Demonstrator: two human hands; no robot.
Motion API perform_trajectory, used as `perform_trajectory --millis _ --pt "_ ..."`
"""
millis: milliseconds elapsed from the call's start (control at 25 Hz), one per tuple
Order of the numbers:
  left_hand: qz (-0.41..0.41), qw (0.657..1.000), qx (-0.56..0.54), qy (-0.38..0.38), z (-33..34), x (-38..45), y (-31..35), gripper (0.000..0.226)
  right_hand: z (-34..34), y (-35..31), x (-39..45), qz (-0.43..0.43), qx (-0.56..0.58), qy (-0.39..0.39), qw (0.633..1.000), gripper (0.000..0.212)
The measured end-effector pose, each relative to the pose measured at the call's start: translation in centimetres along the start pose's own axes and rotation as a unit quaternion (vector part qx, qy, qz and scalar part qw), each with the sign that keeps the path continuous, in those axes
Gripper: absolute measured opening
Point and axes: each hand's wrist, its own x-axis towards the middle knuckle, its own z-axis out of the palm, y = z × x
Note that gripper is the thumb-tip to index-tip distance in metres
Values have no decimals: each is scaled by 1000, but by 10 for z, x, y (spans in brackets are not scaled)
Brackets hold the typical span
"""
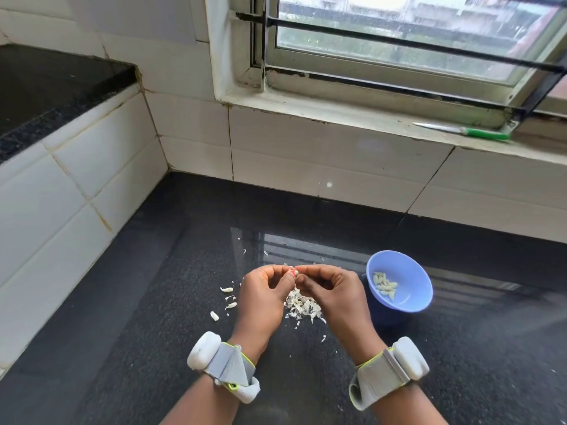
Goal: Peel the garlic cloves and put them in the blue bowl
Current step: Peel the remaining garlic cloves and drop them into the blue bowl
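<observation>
left hand (pixel 264 291): fingers curled, pinching the garlic clove (pixel 293 272) at its fingertips
right hand (pixel 329 286): pinching the same clove from the other side
clove axis: mostly hidden, can't tell
step: peeling, mid-task
peel pile (pixel 302 306): on counter (pixel 153 317) under hands
loose cloves (pixel 227 289): left of hands, several
blue bowl (pixel 405 268): just right, some peeled cloves inside
next: strip skin, drop in bowl

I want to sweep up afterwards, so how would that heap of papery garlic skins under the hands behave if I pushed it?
The heap of thin, white, curled garlic skins probably weighs next to nothing and would scatter rather than slide together: stray flakes already dot the glossy black stone counter. The flakes look floppy and brittle, so they would likely crumple.
</observation>
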Motion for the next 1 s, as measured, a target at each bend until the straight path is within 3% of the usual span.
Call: perform_trajectory --millis 400,480,600,720,840,1000 --pt "-10 999 32 -9 2 -1 2 13 -4 3 3 -51 -81 34 995 19" --pt "-19 999 25 -6 2 -1 4 13 -1 5 1 -106 -112 62 986 19" --pt "-96 991 -86 -19 6 -4 7 19 2 13 0 -245 -208 61 945 17" --pt "-134 982 -130 -29 8 -9 4 25 0 16 0 -285 -270 52 918 14" --pt "-82 995 -43 -34 5 -8 -2 26 -3 17 1 -287 -290 51 911 11" --pt "25 995 87 -30 2 -4 -9 14 -5 18 1 -252 -249 39 934 20"
